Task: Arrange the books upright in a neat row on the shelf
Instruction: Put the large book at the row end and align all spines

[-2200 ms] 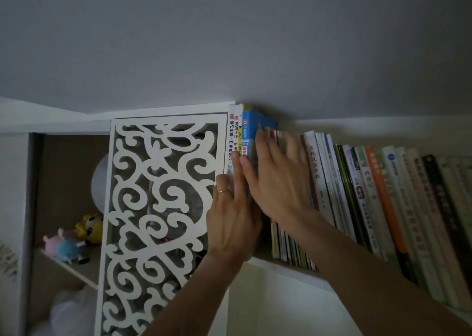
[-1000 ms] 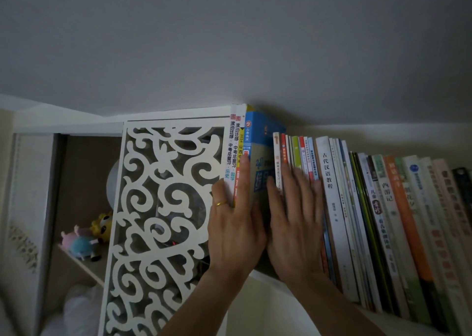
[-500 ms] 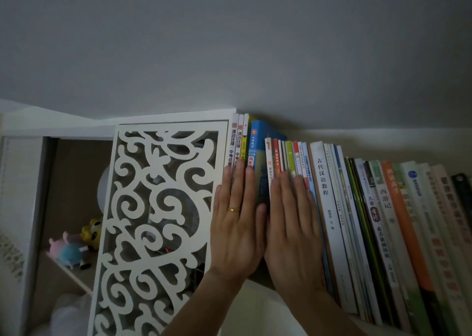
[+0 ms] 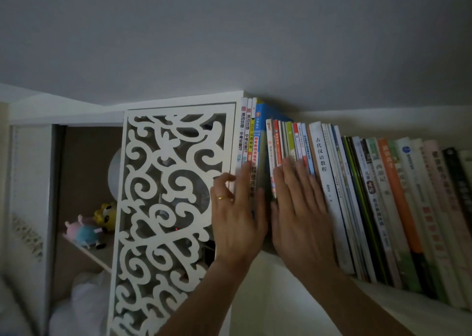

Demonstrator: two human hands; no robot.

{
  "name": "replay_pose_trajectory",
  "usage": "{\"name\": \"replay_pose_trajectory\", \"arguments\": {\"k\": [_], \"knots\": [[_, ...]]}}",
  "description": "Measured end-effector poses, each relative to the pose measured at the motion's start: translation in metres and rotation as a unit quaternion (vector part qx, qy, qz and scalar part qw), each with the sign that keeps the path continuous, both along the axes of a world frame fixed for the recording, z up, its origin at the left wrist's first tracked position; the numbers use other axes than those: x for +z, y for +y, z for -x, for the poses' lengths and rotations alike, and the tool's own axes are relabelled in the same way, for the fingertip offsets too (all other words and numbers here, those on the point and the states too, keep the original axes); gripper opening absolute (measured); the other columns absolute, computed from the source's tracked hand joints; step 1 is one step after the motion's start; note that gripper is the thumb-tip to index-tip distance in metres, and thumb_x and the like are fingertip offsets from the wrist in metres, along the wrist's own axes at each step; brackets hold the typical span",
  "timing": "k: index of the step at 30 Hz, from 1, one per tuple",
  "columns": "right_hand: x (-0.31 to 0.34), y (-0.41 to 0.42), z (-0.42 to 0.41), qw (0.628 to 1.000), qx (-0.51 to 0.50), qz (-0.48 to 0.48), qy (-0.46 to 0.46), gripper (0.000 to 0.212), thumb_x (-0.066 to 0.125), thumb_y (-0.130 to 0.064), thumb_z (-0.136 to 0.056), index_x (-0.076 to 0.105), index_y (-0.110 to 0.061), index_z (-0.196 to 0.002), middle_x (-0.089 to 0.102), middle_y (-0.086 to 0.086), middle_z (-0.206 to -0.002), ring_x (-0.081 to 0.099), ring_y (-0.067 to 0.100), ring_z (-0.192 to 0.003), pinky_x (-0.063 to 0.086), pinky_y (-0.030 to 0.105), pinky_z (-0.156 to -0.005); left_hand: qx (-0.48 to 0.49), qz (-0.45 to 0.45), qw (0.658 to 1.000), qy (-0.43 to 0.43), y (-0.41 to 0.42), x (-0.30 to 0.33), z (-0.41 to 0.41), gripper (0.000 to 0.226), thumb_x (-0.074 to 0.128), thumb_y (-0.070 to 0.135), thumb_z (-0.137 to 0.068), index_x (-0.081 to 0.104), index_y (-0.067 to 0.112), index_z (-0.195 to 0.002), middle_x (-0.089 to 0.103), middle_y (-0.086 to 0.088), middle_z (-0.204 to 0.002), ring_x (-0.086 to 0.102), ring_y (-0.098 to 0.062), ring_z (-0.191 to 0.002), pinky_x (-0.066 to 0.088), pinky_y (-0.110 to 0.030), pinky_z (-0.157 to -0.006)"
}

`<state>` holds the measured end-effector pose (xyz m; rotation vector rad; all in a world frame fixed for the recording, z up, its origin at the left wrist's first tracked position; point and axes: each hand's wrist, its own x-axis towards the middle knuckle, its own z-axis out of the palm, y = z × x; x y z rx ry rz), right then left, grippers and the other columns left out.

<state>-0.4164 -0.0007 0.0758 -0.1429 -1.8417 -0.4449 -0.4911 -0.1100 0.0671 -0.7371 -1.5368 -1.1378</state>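
At the left end of the shelf [image 4: 301, 260], against the fretwork panel [image 4: 166, 208], the thin books [image 4: 288, 141] beside the blue book [image 4: 261, 131] now stand nearly flush; 2.2 s ago they sat recessed and hidden. Judgement: row almost aligned, right-hand books still leaning. Left hand [image 4: 236, 218]: flat on the tall spines, fingers straight, slightly spread. Right hand [image 4: 298, 208]: palm flat on the thin spines, fingers together, pressing inward.

- The left hand [image 4: 236, 218] wears a plain gold ring [image 4: 221, 197] on one of its fingers, at 10 o'clock from the hand's middle.
- The right hand [image 4: 300, 215] is bare.
- Both forearms are bare, no sleeves in view.
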Motion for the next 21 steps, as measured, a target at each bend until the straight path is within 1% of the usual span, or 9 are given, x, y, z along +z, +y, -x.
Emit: {"name": "replay_pose_trajectory", "arguments": {"k": [1, 3, 5, 7, 9, 12, 13, 16, 21], "knots": [[-0.006, 0.005, -0.01, 1.0, 0.005, -0.002, 0.007, 0.06, 0.041, -0.035, -0.107, 0.028, -0.008, -0.159, 0.02, 0.016, -0.167, 0.012, 0.031, -0.157, 0.021, 0.055, -0.124, -0.001, -0.002, 0.999, -0.04, -0.001, -0.005, -0.01, 0.053, 0.048, 0.042, -0.106, 0.039, 0.025, -0.156, 0.046, -0.004, -0.132, 0.054, -0.01, -0.105, 0.057, -0.029, -0.079], [-0.015, 0.015, -0.022, 0.999, -0.029, -0.021, -0.009, 0.067, 0.046, -0.044, -0.104, 0.028, -0.011, -0.159, 0.02, 0.017, -0.167, 0.014, 0.035, -0.156, 0.021, 0.056, -0.124, 0.004, 0.013, 0.998, -0.062, 0.012, -0.005, -0.029, 0.056, 0.035, 0.048, -0.107, 0.038, 0.021, -0.156, 0.057, -0.005, -0.122, 0.058, -0.01, -0.096, 0.054, -0.024, -0.079], [-0.019, 0.021, -0.027, 0.994, -0.088, -0.038, -0.053, 0.08, 0.04, -0.059, -0.101, 0.019, -0.011, -0.162, 0.012, 0.018, -0.168, 0.01, 0.036, -0.156, 0.019, 0.055, -0.124, -0.003, 0.004, 0.997, -0.075, 0.026, 0.006, -0.042, 0.062, 0.026, 0.048, -0.107, 0.045, 0.011, -0.152, 0.064, -0.007, -0.12, 0.063, -0.015, -0.1, 0.056, -0.028, -0.085], [-0.015, 0.018, -0.029, 0.991, -0.105, -0.043, -0.073, 0.09, 0.042, -0.068, -0.097, 0.016, -0.011, -0.162, 0.01, 0.018, -0.169, 0.008, 0.036, -0.157, 0.019, 0.055, -0.124, 0.026, 0.015, 0.997, -0.066, 0.027, 0.014, -0.042, 0.052, 0.032, 0.04, -0.109, 0.054, 0.007, -0.143, 0.066, -0.007, -0.12, 0.06, -0.019, -0.106, 0.056, -0.035, -0.089], [-0.008, 0.018, -0.036, 0.991, -0.11, -0.04, -0.071, 0.084, 0.04, -0.064, -0.101, 0.016, -0.013, -0.162, 0.007, 0.016, -0.169, 0.004, 0.036, -0.157, 0.017, 0.056, -0.124, 0.086, 0.065, 0.994, -0.004, 0.02, 0.004, -0.027, 0.048, 0.041, 0.035, -0.109, 0.052, 0.005, -0.146, 0.06, -0.012, -0.135, 0.054, -0.023, -0.123, 0.048, -0.042, -0.102], [0.006, 0.026, -0.05, 0.991, -0.118, -0.028, -0.052, 0.075, 0.03, -0.063, -0.104, 0.016, -0.019, -0.163, 0.004, 0.016, -0.17, -0.002, 0.038, -0.157, 0.013, 0.059, -0.123, 0.083, 0.112, 0.989, 0.042, 0.008, -0.021, -0.002, 0.068, 0.048, 0.04, -0.107, 0.023, 0.008, -0.161, 0.019, -0.019, -0.168, 0.015, -0.034, -0.157, 0.025, -0.056, -0.122], [0.01, 0.03, -0.051, 0.989, -0.129, -0.029, -0.06, 0.076, 0.028, -0.066, -0.102, 0.015, -0.022, -0.163, 0.002, 0.016, -0.17, -0.003, 0.039, -0.156, 0.011, 0.061, -0.123, 0.078, 0.133, 0.985, 0.075, 0.009, -0.029, 0.004, 0.07, 0.055, 0.037, -0.106, 0.021, 0.007, -0.16, 0.015, -0.024, -0.167, 0.01, -0.042, -0.157, 0.023, -0.062, -0.122], [0.015, 0.031, -0.044, 0.984, -0.154, -0.042, -0.076, 0.082, 0.021, -0.071, -0.1, 0.005, -0.022, -0.164, -0.006, 0.017, -0.17, -0.008, 0.043, -0.155, 0.007, 0.066, -0.121, 0.104, 0.125, 0.967, 0.197, 0.025, -0.04, 0.012, 0.058, 0.072, 0.014, -0.098, 0.031, 0.003, -0.138, 0.032, -0.047, -0.147, 0.019, -0.069, -0.141, 0.024, -0.077, -0.113], [0.014, 0.025, -0.031, 0.982, -0.166, -0.042, -0.078, 0.082, 0.018, -0.066, -0.103, -0.003, -0.016, -0.163, -0.013, 0.023, -0.167, -0.012, 0.048, -0.153, 0.004, 0.068, -0.12, 0.098, 0.117, 0.959, 0.239, 0.025, -0.035, 0.02, 0.053, 0.071, 0.018, -0.099, 0.033, 0.008, -0.136, 0.028, -0.054, -0.144, 0.021, -0.076, -0.135, 0.024, -0.081, -0.109]]}}
